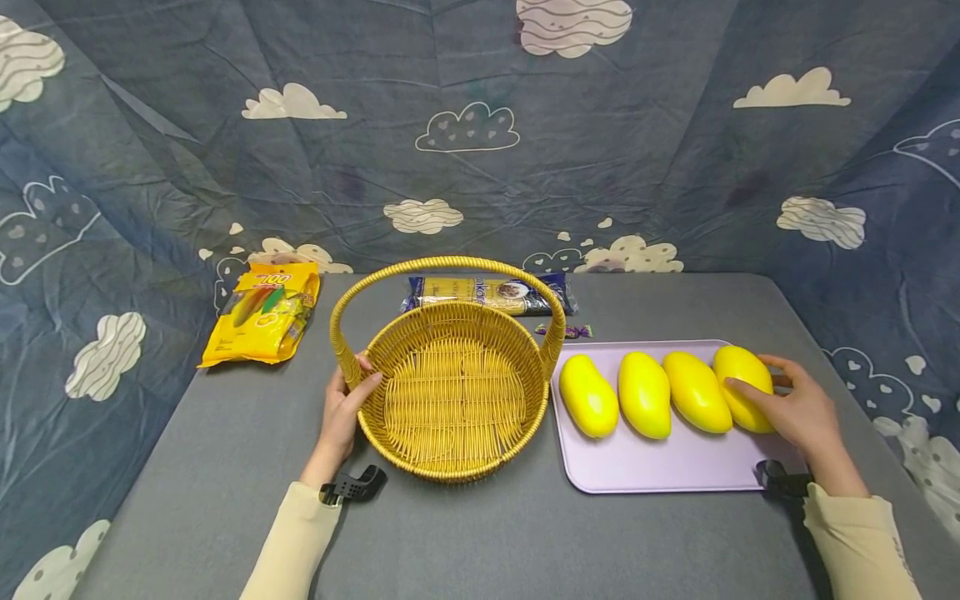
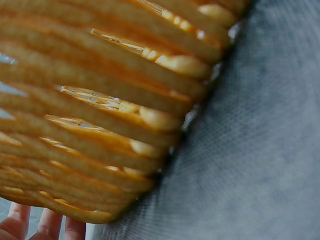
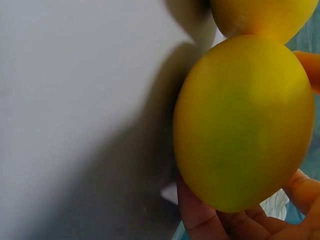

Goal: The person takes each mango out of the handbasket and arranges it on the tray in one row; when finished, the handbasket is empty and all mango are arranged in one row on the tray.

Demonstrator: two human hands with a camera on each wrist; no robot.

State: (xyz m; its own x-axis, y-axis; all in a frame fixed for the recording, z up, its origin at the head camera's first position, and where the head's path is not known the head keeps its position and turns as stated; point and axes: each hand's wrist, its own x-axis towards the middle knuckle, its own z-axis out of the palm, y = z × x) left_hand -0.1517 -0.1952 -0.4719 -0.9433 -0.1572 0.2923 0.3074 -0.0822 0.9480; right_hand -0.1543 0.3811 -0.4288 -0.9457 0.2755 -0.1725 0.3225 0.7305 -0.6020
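Note:
A round golden wicker basket (image 1: 453,392) with a tall arched handle stands mid-table, nothing inside it. My left hand (image 1: 343,410) grips its left rim, thumb over the inside and fingers outside. In the left wrist view the basket's woven wall (image 2: 95,100) fills much of the picture, with fingers (image 2: 47,225) beneath. On the lilac tray (image 1: 667,471) several yellow mangoes lie in a row. My right hand (image 1: 806,408) holds the rightmost mango (image 1: 742,387) between thumb and fingers. That mango (image 3: 245,125) looks large in the right wrist view, touching its neighbour (image 3: 265,17).
A yellow snack bag printed with a mango (image 1: 262,317) lies at the back left. Behind the basket is a blue and yellow packet (image 1: 480,292), and a small purple wrapped candy (image 1: 566,332) lies by the tray's back edge. Cloud-patterned cloth surrounds the grey table.

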